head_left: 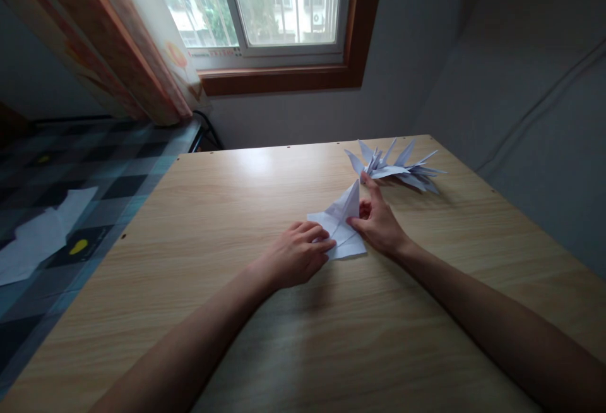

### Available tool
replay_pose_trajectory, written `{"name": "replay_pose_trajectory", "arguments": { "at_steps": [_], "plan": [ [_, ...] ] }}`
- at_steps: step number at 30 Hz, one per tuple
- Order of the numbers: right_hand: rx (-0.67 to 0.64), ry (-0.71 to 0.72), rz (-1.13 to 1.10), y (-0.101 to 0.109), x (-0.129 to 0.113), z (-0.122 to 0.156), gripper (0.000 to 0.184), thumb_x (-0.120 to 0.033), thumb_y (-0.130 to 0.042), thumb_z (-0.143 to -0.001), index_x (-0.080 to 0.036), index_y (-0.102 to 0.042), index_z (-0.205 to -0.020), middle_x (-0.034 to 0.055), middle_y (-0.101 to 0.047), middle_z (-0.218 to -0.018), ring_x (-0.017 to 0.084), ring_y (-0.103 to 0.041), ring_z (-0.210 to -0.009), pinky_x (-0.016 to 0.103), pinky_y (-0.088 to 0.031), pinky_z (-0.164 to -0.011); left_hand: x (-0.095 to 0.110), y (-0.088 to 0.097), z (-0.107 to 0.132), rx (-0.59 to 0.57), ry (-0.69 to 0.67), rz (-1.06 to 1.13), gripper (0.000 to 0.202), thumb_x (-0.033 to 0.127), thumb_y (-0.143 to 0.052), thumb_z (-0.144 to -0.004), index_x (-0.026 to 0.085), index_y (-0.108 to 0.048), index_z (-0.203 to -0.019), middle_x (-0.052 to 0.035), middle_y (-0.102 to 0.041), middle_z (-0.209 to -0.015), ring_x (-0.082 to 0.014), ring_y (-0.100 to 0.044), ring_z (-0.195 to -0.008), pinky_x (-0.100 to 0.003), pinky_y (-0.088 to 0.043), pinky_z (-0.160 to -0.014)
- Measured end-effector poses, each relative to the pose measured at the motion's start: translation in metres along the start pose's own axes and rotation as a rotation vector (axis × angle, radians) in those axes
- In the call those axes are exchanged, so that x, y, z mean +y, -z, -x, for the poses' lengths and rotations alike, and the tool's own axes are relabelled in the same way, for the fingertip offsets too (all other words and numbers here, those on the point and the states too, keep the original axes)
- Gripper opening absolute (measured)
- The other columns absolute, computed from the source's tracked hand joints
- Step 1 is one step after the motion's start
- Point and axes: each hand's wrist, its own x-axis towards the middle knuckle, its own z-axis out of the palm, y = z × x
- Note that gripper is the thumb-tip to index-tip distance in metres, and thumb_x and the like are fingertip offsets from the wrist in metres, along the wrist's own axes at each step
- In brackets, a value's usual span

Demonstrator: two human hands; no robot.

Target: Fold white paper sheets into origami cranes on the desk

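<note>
A partly folded white paper sheet [341, 227] lies on the light wooden table [237, 211]. My left hand [297, 253] presses its left side down with fingers curled and held together. My right hand [376, 217] pinches the sheet's right edge, lifting a pointed flap upright. Just beyond my right hand rests a pile of several finished folded paper figures [400, 167] with pointed wings.
A checked blue bedspread [71, 192] with loose white paper [38, 233] lies left of the table. A window [265, 2] with a wooden frame and a patterned curtain [118, 40] is ahead. A grey wall runs along the right.
</note>
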Motion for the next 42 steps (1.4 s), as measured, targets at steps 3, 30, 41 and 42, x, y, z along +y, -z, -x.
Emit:
{"name": "replay_pose_trajectory", "arguments": {
  "at_steps": [3, 30, 41, 42],
  "plan": [
    [0.03, 0.008, 0.052, -0.001, -0.006, -0.001, 0.088, -0.021, -0.067, -0.075, -0.027, -0.024, -0.151, -0.0044, -0.065, -0.074, 0.015, -0.062, -0.063, 0.028, -0.053, -0.064, 0.003, 0.001, -0.001, -0.03, -0.041, 0.035, 0.035, 0.04, -0.051, -0.093, 0.021, -0.064, -0.119, -0.0092, -0.066, -0.116, -0.0253, -0.058, -0.111, -0.041, -0.044, -0.096],
    [-0.271, 0.559, 0.799, 0.008, -0.015, 0.013, 0.02, -0.009, -0.056, -0.085, -0.015, -0.074, -0.091, 0.0084, -0.075, -0.1, 0.021, -0.065, -0.094, 0.033, -0.048, -0.092, -0.006, -0.002, 0.0, -0.033, 0.121, 0.008, 0.039, 0.023, -0.046, -0.09, 0.019, -0.059, -0.127, -0.01, -0.057, -0.139, -0.0277, -0.051, -0.13, -0.051, -0.035, -0.111],
    [-0.402, 0.456, 1.108, -0.007, -0.046, 0.036, 0.049, -0.048, -0.061, -0.088, -0.003, -0.065, -0.107, 0.0214, -0.069, -0.106, 0.031, -0.063, -0.101, 0.039, -0.048, -0.089, 0.005, 0.0, -0.002, -0.084, 0.149, -0.032, 0.07, 0.066, -0.054, -0.083, 0.017, -0.054, -0.133, -0.0151, -0.054, -0.141, -0.031, -0.047, -0.133, -0.051, -0.025, -0.115],
    [-0.406, 0.451, 1.117, -0.007, -0.047, 0.037, 0.055, -0.053, -0.063, -0.085, -0.003, -0.065, -0.108, 0.0225, -0.068, -0.107, 0.032, -0.063, -0.102, 0.039, -0.049, -0.09, 0.004, 0.0, -0.002, -0.088, 0.15, -0.03, 0.074, 0.069, -0.054, -0.082, 0.016, -0.053, -0.133, -0.0161, -0.053, -0.141, -0.0316, -0.047, -0.133, -0.051, -0.024, -0.115]
  ]
}}
